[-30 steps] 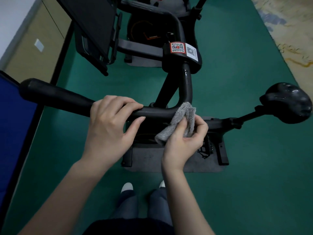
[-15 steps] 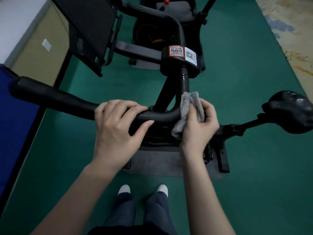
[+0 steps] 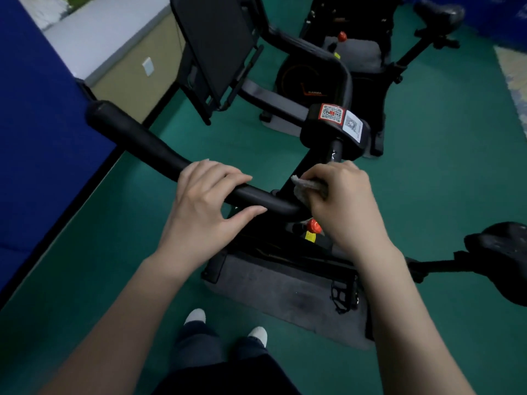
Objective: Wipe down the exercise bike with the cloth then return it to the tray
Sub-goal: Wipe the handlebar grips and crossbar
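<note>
left hand (image 3: pixel 205 212) grip curled round handlebar (image 3: pixel 137 141); right hand (image 3: pixel 345 206) pinches cloth (image 3: pixel 306 186) at the bend. best: wrap cloth round bar, press firmly.

2 bare forearms show, the left forearm (image 3: pixel 128 323) and the right forearm (image 3: pixel 399 309), uncovered along all the length in view; the left hand (image 3: pixel 205 206) and the right hand (image 3: pixel 339 203) are bare too, and the left thumb ends in a rounded nail; below them a dark, near-black garment (image 3: pixel 228 377) spans the bottom edge of the view, its cut too dim to tell; 2 legs wear dark blue-grey trousers (image 3: pixel 199 346), narrow at the ankle; 2 white toes poke out, the left foot (image 3: pixel 195 316) and the right foot (image 3: pixel 258 334) — shoes or socks, I cannot tell.
</note>
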Action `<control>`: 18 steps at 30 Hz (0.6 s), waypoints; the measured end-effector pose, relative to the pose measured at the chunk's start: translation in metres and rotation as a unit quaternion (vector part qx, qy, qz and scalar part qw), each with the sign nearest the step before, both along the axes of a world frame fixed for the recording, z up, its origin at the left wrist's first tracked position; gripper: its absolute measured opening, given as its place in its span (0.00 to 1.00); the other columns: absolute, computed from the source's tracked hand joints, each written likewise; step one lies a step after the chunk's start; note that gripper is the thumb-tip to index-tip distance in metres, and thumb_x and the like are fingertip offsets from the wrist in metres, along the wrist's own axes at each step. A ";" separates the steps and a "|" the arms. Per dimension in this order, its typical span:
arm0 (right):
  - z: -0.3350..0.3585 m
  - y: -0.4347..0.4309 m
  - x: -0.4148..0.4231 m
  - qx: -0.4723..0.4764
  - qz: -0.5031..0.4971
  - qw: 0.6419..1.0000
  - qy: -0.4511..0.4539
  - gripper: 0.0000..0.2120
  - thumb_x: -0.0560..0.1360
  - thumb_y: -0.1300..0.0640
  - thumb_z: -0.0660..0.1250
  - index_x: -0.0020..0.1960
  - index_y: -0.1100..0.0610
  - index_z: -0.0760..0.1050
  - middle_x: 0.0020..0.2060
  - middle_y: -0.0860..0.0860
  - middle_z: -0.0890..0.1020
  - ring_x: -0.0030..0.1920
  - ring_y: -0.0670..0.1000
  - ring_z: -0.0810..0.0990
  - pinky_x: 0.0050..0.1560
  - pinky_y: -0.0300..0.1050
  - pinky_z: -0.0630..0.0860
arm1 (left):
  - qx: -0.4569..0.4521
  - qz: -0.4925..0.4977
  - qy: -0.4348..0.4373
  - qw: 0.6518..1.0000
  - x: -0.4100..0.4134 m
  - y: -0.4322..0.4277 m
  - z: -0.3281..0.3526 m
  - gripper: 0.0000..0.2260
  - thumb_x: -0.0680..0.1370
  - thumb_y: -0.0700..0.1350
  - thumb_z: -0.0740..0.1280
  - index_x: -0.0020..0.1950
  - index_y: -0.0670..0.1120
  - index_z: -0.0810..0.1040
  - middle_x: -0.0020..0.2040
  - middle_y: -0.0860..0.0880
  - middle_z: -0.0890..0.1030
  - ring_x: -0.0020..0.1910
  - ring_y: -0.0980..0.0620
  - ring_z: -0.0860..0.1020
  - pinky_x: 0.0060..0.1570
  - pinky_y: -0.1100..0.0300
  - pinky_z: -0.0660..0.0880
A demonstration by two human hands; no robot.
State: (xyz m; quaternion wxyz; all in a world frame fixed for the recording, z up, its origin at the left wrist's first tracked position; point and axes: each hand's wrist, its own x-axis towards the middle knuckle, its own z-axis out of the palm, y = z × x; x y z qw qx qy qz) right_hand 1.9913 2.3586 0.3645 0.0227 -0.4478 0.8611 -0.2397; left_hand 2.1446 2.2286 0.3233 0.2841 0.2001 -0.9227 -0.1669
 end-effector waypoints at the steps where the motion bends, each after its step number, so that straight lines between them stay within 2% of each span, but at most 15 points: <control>1: 0.004 -0.003 -0.002 0.022 0.014 1.000 -0.008 0.04 0.72 0.61 0.69 0.45 0.57 0.82 0.41 0.54 0.83 0.47 0.57 0.76 0.47 0.46 0.70 | 0.001 0.004 -0.003 1.000 0.001 0.000 0.000 0.20 0.73 0.59 0.68 0.54 0.45 0.80 0.50 0.51 0.79 0.54 0.50 0.75 0.67 0.55 0.61; 4: 0.015 -0.014 -0.003 0.059 0.043 0.995 -0.068 0.06 0.72 0.58 0.69 0.46 0.54 0.83 0.40 0.54 0.84 0.45 0.57 0.80 0.45 0.49 0.76 | 0.014 0.008 -0.015 1.000 0.002 0.000 0.004 0.21 0.73 0.60 0.68 0.55 0.45 0.80 0.50 0.51 0.79 0.54 0.50 0.75 0.70 0.53 0.60; 7: 0.015 -0.028 0.002 0.077 0.071 0.990 -0.099 0.05 0.73 0.55 0.68 0.45 0.52 0.82 0.38 0.52 0.83 0.43 0.53 0.80 0.42 0.42 0.74 | 0.020 0.008 -0.019 1.000 0.002 0.000 0.006 0.21 0.72 0.60 0.67 0.55 0.45 0.80 0.50 0.51 0.79 0.54 0.51 0.75 0.70 0.54 0.60; 10: 0.014 -0.041 0.002 0.049 0.073 0.981 -0.174 0.04 0.73 0.57 0.69 0.41 0.50 0.81 0.32 0.45 0.81 0.36 0.41 0.78 0.34 0.27 0.69 | 0.017 0.008 -0.014 1.000 0.003 0.000 0.006 0.22 0.72 0.59 0.68 0.56 0.43 0.80 0.50 0.50 0.79 0.54 0.49 0.75 0.69 0.52 0.62; 11: 0.013 -0.045 0.002 0.041 0.076 0.977 -0.197 0.05 0.72 0.58 0.70 0.40 0.48 0.80 0.31 0.43 0.80 0.34 0.37 0.77 0.33 0.25 0.69 | 0.014 0.012 -0.013 1.000 0.003 -0.001 0.006 0.23 0.72 0.59 0.68 0.56 0.42 0.79 0.51 0.49 0.78 0.55 0.48 0.75 0.69 0.52 0.62; 14: 0.014 -0.055 0.002 0.061 0.094 0.967 -0.229 0.06 0.73 0.59 0.69 0.40 0.49 0.81 0.32 0.45 0.81 0.33 0.37 0.76 0.34 0.27 0.70 | -0.001 0.019 -0.017 1.000 0.005 -0.005 0.004 0.24 0.72 0.60 0.68 0.55 0.41 0.79 0.51 0.47 0.78 0.56 0.48 0.74 0.68 0.52 0.63; 18: 0.022 -0.053 -0.014 0.184 0.108 0.959 -0.189 0.11 0.72 0.60 0.66 0.34 0.46 0.76 0.29 0.46 0.80 0.33 0.43 0.77 0.34 0.35 0.72 | -0.002 0.007 -0.024 1.000 0.007 -0.008 0.002 0.23 0.73 0.60 0.68 0.55 0.42 0.80 0.51 0.48 0.79 0.55 0.47 0.75 0.69 0.51 0.63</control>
